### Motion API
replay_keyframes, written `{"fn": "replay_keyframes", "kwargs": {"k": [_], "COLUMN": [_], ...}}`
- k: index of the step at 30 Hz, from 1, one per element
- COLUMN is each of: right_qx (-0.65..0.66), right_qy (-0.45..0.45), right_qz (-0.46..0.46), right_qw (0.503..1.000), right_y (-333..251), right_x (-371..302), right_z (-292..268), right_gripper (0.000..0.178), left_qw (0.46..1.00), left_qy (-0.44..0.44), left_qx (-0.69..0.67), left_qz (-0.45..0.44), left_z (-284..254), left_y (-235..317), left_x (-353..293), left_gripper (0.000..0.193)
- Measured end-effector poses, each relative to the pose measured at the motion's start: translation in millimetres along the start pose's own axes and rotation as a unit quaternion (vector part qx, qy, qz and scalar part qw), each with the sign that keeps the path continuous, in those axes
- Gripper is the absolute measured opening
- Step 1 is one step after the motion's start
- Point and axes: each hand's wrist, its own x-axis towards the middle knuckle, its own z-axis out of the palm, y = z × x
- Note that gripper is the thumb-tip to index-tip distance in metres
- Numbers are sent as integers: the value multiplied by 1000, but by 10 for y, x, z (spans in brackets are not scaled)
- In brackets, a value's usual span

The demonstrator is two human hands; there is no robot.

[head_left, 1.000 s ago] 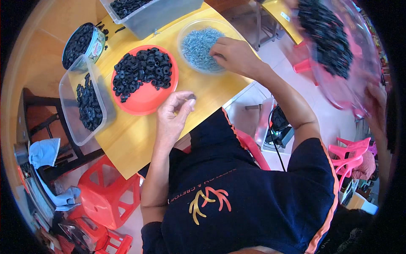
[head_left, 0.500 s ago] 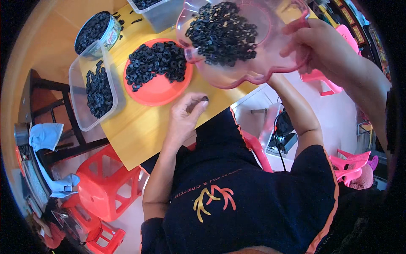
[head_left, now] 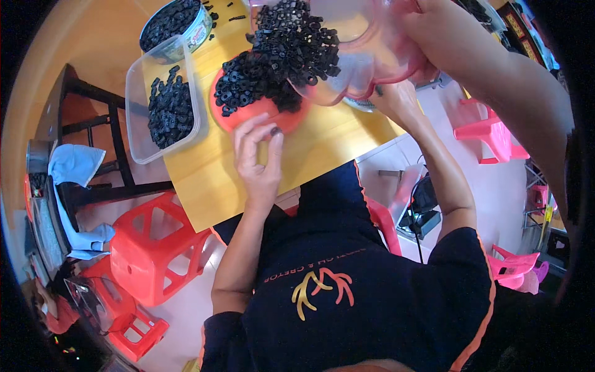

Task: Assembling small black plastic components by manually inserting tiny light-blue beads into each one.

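Note:
My left hand (head_left: 257, 155) is raised at the near edge of an orange-red plate (head_left: 238, 116), a small black piece (head_left: 274, 131) at its thumb tip. A heap of black ring-like pieces (head_left: 238, 84) covers much of the plate. Over its right side another person's hand (head_left: 416, 28) holds a clear pink scalloped tray (head_left: 353, 71), tilted, its black pieces (head_left: 297, 46) crowding the left end above the heap. Beside the tray's lower edge is my right hand (head_left: 396, 102), fingers drawn together and partly hidden, with something small and dark at their tips.
Left of the plate stands a clear plastic box (head_left: 197, 124) of black pieces, and behind it a round tub (head_left: 201, 31) of more. A few loose bits lie on the yellow table (head_left: 217, 186). Red stools (head_left: 142, 248) stand at the left, a pink chair (head_left: 486, 136) at the right.
The other person's tray has shifted left over the plate and tipped, and its pieces have slid toward the heap. My right hand has come out from behind the tray. My left hand's fingers have spread slightly.

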Motion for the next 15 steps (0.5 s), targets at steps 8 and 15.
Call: {"fn": "replay_keyframes", "kwargs": {"k": [8, 15], "right_qx": [8, 66], "right_qy": [80, 46], "right_qz": [-67, -26], "right_qw": [994, 996], "right_y": [-150, -124], "right_x": [-75, -84], "right_z": [-144, -146], "right_gripper": [19, 20], "left_qw": [1000, 999], "left_qy": [-8, -16], "left_qx": [30, 37], "left_qz": [-2, 10], "left_z": [-3, -14], "left_y": [-114, -131], "left_x": [39, 53], "left_gripper": [17, 18]}}
